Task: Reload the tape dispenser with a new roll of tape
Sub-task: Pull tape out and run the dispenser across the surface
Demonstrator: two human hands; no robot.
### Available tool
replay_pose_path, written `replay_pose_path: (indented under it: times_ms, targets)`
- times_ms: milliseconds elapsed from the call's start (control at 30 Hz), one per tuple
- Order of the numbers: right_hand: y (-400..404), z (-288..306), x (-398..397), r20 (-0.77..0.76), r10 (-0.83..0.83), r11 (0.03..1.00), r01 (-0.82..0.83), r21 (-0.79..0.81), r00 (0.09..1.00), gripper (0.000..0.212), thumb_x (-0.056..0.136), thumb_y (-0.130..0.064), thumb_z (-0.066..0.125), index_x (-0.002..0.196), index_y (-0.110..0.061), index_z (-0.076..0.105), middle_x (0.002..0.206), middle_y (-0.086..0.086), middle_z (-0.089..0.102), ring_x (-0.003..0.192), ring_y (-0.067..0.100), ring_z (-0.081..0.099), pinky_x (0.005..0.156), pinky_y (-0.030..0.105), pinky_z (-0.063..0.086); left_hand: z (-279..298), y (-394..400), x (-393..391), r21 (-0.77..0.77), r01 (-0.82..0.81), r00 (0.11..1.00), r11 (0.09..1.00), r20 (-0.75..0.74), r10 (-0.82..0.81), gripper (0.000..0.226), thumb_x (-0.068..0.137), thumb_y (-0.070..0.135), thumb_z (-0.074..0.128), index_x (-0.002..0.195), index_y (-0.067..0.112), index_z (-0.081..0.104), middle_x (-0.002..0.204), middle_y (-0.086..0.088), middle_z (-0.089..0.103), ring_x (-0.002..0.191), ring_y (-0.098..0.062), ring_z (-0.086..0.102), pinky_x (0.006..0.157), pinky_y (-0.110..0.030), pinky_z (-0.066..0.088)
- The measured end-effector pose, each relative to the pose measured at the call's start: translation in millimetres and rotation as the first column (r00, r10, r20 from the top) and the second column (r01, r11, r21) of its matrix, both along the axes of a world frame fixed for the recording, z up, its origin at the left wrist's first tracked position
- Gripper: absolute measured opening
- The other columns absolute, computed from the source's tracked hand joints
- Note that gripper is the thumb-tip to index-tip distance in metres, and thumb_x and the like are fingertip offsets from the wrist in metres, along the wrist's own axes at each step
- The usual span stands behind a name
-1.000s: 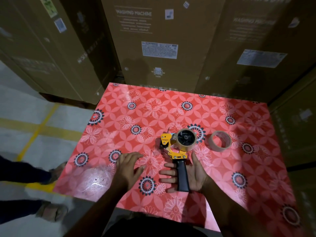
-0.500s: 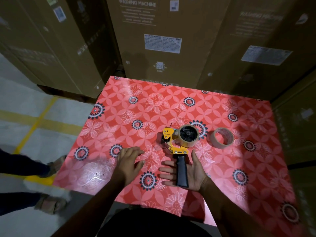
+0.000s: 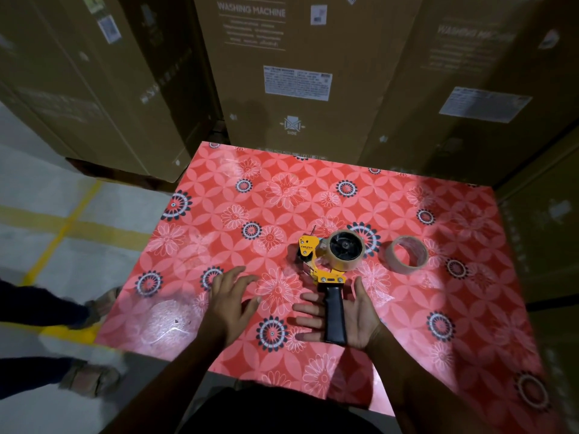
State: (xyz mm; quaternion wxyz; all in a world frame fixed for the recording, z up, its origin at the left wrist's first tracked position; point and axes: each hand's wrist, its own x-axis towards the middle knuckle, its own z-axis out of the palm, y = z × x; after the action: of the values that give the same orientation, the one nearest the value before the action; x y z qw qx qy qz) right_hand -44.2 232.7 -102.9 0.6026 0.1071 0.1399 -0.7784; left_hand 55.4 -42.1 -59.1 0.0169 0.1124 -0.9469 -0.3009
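Note:
A yellow tape dispenser (image 3: 326, 261) with a black handle lies on the red flowered table (image 3: 313, 198), with a brownish roll of tape (image 3: 346, 248) mounted on its hub. My right hand (image 3: 344, 317) lies palm up under the black handle, fingers spread, not closed around it. My left hand (image 3: 232, 299) hovers palm down to the left of the dispenser, fingers apart, holding nothing. A second, loose roll of tape (image 3: 406, 254) stands on the table just right of the dispenser.
Tall cardboard washing-machine boxes (image 3: 282, 73) wall in the table's far side and right side. At the left, on the grey floor with yellow lines, stand another person's sandalled feet (image 3: 91, 377).
Both hands and the dispenser hold nearly the same places; only the camera view has shifted slightly.

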Motion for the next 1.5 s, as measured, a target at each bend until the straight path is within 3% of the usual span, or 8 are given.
replay_pose_path:
  times_ms: [100,200,367,500,900,1133,1267,1500]
  targets:
    - [-3.2,1.1,-0.8,0.075,-0.053,0.994,0.045,0.105,0.996,0.135,0.065,-0.100,0.028,0.153,0.003,0.025,0.158,0.033,0.023,0.103,0.040,0.066,0.085,0.050,0.056,-4.6,-0.8,5.8,-0.024,-0.001,0.998,1.000,-0.057,0.000,0.047,0.093,0.050,0.049,0.131,0.023,0.057,0.144,-0.005,0.045,0.133,-0.015,0.027,0.106,-0.047,0.037]
    - [-8.0,8.2,-0.8,0.067,-0.073,0.987,0.063,0.145,0.995,0.128,0.068,-0.099,0.029,0.147,0.001,0.034,0.144,0.035,0.046,0.045,0.011,0.043,0.051,0.023,0.040,-9.4,-3.7,11.6,-0.049,-0.003,0.997,0.999,-0.084,-0.001,0.051,0.091,0.051,0.046,0.131,0.019,0.056,0.142,-0.007,0.048,0.131,-0.012,0.025,0.104,-0.044,0.037]
    - [-12.1,20.5,0.7,0.083,0.016,0.999,-0.019,0.030,0.996,0.110,0.069,-0.097,0.037,0.130,-0.005,0.045,0.056,0.002,0.048,0.043,0.007,0.028,0.050,0.024,0.034,-15.2,-6.8,16.5,-0.060,-0.002,0.995,0.998,-0.100,-0.004,0.053,0.092,0.049,0.048,0.134,0.016,0.053,0.142,-0.007,0.049,0.131,-0.014,0.031,0.103,-0.048,0.042]
    - [-13.7,32.7,-0.9,0.002,0.069,0.993,-0.069,0.098,0.998,0.074,0.078,-0.089,0.042,0.079,-0.015,0.041,0.051,-0.005,0.029,0.040,0.009,0.028,0.048,0.025,0.029,-10.7,-7.3,16.4,-0.055,-0.002,0.997,0.998,-0.071,-0.002,0.057,0.092,0.052,0.044,0.138,0.017,0.049,0.144,-0.006,0.047,0.133,-0.018,0.032,0.107,-0.051,0.040]
    - [-0.9,72.8,-15.1,-0.189,0.245,0.917,-0.164,0.364,0.951,0.060,0.081,-0.072,0.049,0.073,-0.012,0.044,0.047,0.002,0.039,0.040,0.018,0.022,0.050,0.028,0.022,-5.6,-3.6,-3.4,0.362,-0.029,0.993,0.932,0.121,-0.016,0.026,0.101,0.041,0.052,0.127,0.036,0.053,0.097,0.011,0.071,0.087,-0.004,0.069,0.086,-0.041,0.058]
    - [-6.4,99.0,-14.1,-0.216,0.297,0.922,-0.220,0.320,0.930,0.064,0.083,-0.074,0.048,0.073,-0.011,0.040,0.047,0.003,0.041,0.038,0.017,0.028,0.049,0.026,0.023,18.8,12.9,-50.9,0.859,-0.512,0.855,0.012,0.511,-0.085,0.061,0.086,0.076,0.049,0.134,0.039,0.041,0.100,-0.018,0.076,0.076,-0.026,0.072,0.059,-0.034,0.055]
    - [-8.8,112.5,-14.8,-0.232,0.316,0.928,-0.249,0.278,0.920,0.068,0.083,-0.077,0.048,0.074,-0.010,0.041,0.048,0.003,0.038,0.039,0.018,0.023,0.049,0.024,0.028,30.2,19.3,-72.1,0.836,-0.544,0.831,-0.076,0.524,-0.187,0.083,0.086,0.075,0.050,0.136,0.010,0.055,0.066,-0.003,0.057,0.048,-0.009,0.051,0.038,-0.020,0.042]
    - [-4.9,119.9,-22.5,-0.235,0.301,0.937,-0.241,0.251,0.924,0.069,0.085,-0.078,0.043,0.074,-0.010,0.040,0.048,0.003,0.042,0.038,0.017,0.028,0.049,0.024,0.027,30.9,11.9,-72.9,0.829,-0.524,0.851,-0.197,0.501,-0.155,0.042,0.077,0.006,0.066,0.117,-0.004,0.057,0.070,-0.013,0.065,0.049,-0.014,0.060,0.037,-0.018,0.049]
